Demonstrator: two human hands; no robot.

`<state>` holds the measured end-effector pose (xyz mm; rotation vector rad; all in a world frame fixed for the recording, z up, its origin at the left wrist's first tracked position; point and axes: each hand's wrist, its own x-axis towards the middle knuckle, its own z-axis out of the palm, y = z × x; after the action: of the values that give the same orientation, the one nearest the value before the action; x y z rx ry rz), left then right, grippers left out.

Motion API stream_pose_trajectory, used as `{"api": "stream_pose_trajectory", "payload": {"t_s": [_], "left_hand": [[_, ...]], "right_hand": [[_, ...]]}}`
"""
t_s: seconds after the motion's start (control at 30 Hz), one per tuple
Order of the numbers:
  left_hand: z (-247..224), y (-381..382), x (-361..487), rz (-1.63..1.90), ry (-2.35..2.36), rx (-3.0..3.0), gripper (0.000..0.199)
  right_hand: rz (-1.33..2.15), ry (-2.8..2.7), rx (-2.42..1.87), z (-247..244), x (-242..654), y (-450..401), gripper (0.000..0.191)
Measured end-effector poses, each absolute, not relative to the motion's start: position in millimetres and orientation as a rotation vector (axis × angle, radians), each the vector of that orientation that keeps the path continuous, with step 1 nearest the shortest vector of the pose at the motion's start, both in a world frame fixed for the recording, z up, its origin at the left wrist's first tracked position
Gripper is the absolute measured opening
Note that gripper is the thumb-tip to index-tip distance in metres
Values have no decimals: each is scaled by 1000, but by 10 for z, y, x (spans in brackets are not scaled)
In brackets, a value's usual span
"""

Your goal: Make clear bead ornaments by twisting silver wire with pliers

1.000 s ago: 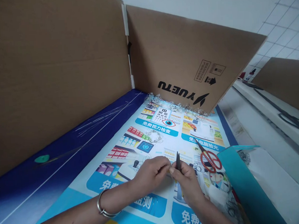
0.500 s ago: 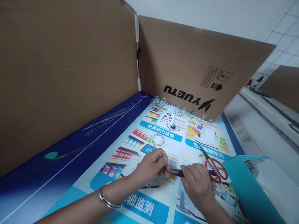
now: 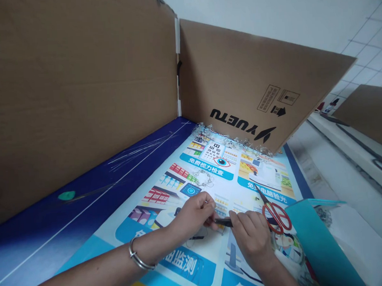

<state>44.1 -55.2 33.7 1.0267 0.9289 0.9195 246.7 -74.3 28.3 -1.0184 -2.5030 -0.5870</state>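
Head view, left hand (image 3: 196,212) curled in a pinch, right hand (image 3: 252,238) clenching dark pliers (image 3: 224,222)

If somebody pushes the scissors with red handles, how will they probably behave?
The scissors would probably slide rather than roll, because they lie flat on the printed sheet. Their thin, pointed blades look metallic, so they should stay stiff.

My right hand (image 3: 252,240) hides the handles of the dark tool (image 3: 225,222). Its tips meet my left hand (image 3: 197,213), where anything between my fingers is too small to make out. Right of my right hand, the bottom edge cuts off the teal box (image 3: 324,247). Left of my left hand, the board (image 3: 79,80) runs out of view. Past my right hand, the small print (image 3: 268,98) is unreadable.
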Motion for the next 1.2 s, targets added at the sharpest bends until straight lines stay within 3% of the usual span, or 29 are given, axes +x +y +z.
{"api": "stream_pose_trajectory", "payload": {"t_s": [0.77, 1.0, 1.2], "left_hand": [[301, -546, 440, 939, 938, 1057, 14], [291, -528, 423, 939, 975, 1178, 12], [294, -525, 391, 905, 965, 1321, 11]], "right_hand": [[-535, -2527, -1037, 247, 2457, -743, 29], [-256, -2530, -1170, 237, 2419, -770, 25], [213, -2508, -1327, 300, 2383, -753, 14]]}}
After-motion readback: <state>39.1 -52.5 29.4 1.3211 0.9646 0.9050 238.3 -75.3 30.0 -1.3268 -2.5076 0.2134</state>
